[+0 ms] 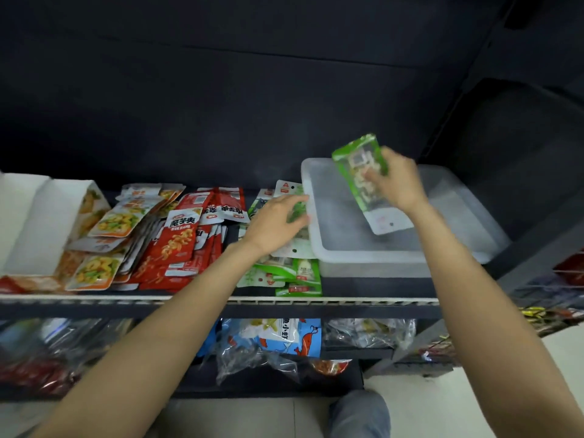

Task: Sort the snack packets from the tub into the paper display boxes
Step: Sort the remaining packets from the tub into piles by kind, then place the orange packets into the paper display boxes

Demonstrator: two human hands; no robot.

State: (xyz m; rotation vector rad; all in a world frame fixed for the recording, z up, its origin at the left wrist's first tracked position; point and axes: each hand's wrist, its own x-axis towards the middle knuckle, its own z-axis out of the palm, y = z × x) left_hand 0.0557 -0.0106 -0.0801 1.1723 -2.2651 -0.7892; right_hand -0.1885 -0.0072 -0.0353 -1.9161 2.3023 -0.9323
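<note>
Pinched between the thumb and curled fingers of the right hand (396,181), a green snack packet (363,177) is being held tilted above the translucent plastic tub (442,245), its white header end (390,221) pointing down toward the tub's floor. No other packets are being shown inside the tub. On the left, the left hand (273,224) is being rested palm down, fingers only loosely bent, on a stack of green packets (284,276) lying just beside the tub's left wall; whether anything is being gripped there cannot be told. Red packets (183,238) and yellow-orange packets (107,245) are being kept in rows further left on the shelf (363,301), with a white paper display box (41,229) standing at the far left.
</note>
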